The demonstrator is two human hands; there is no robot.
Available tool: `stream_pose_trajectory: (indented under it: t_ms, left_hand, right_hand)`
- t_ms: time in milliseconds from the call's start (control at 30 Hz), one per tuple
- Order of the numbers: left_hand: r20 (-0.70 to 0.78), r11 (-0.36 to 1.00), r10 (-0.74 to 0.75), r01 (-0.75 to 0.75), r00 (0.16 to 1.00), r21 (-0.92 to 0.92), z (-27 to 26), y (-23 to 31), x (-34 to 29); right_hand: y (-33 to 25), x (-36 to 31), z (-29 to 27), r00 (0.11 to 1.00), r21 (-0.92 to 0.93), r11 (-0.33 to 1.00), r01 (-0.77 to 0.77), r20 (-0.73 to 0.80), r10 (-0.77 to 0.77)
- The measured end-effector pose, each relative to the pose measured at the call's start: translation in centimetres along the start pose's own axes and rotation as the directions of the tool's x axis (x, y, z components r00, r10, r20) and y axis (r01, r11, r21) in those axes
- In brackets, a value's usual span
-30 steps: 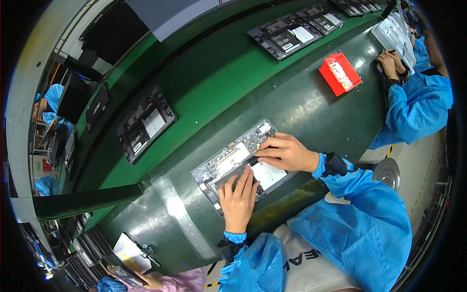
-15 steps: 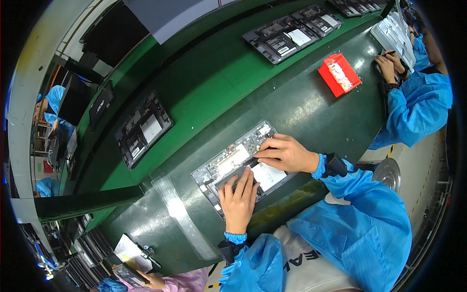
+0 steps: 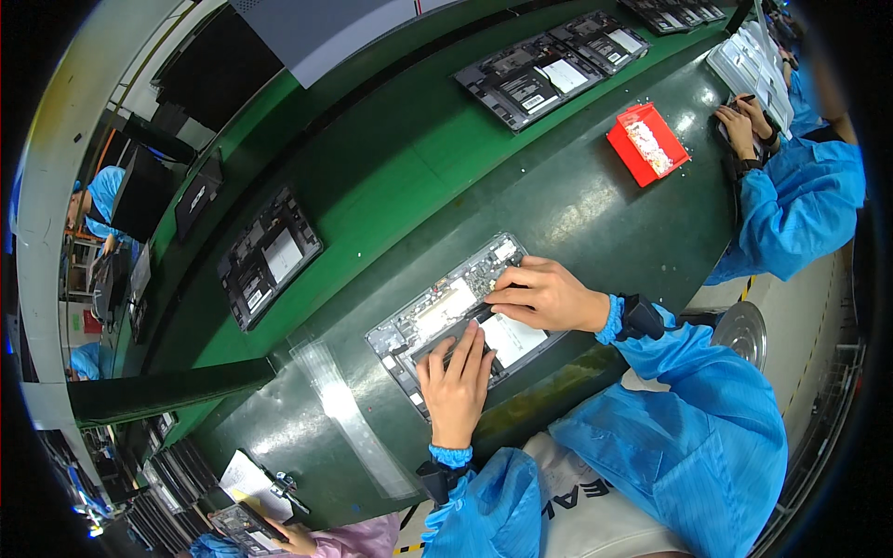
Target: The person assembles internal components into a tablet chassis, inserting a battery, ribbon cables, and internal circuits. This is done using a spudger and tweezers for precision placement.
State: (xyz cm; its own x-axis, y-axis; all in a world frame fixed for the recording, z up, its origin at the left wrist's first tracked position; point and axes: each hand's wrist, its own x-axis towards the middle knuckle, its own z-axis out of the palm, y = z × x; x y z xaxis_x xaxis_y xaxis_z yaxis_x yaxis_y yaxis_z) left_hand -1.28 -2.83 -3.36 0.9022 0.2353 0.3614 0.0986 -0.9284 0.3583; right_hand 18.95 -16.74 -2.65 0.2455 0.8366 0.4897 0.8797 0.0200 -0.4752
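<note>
An opened laptop base (image 3: 445, 302) lies on the dark green bench in front of me, its circuit board and inner parts bare. My left hand (image 3: 456, 379) rests palm down over its black battery area, fingers stretched out and touching the parts. At the laptop's right side, my right hand (image 3: 549, 296) has its thumb and fingers drawn together near the circuit board's edge. Whatever lies between those fingertips is too small or hidden to make out. A white panel (image 3: 513, 338) shows between the two hands.
Beyond the bench edge, a green conveyor (image 3: 409, 177) carries more opened laptop bases (image 3: 270, 259). A red bin (image 3: 648, 144) with small white pieces stands back right. Clear tape strips (image 3: 349, 418) cross the bench at left. A co-worker in blue (image 3: 791, 205) works at right; another's pink sleeve (image 3: 358, 538) shows below.
The laptop bases on the conveyor have shifted a little to the left. Both my hands and the laptop base under them stay nearly still.
</note>
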Motion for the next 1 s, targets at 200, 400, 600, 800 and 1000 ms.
stream_pose_trajectory:
  t_ms: [200,400,600,800,1000]
  left_hand:
    - [0.005,1.0,0.001,-0.001,1.0,-0.008,0.0,0.0,0.0]
    - [-0.029,0.999,-0.004,0.003,1.0,-0.037,0.1,-0.1,0.1]
    - [-0.033,0.999,0.025,-0.026,0.999,-0.048,0.5,-0.6,-0.4]
    - [-0.04,0.997,0.013,-0.016,0.999,-0.074,0.4,-0.6,-0.4]
    - [-0.041,0.996,0.002,-0.006,0.999,-0.085,0.5,-0.7,-0.4]
  right_hand:
    - [-0.9,1.1,-1.2,0.998,-0.145,0.989,-0.001,0.069,0.011]
    - [-2.4,2.8,-3.2,0.958,-0.222,0.963,-0.151,0.206,0.198]
    - [-1.8,3.5,-2.9,0.894,-0.059,0.945,-0.323,0.308,0.325]
    - [-1.5,4.4,-2.5,0.852,-0.013,0.913,-0.409,0.354,0.386]
    - [-0.9,4.8,-1.8,0.811,0.021,0.886,-0.463,0.414,0.414]
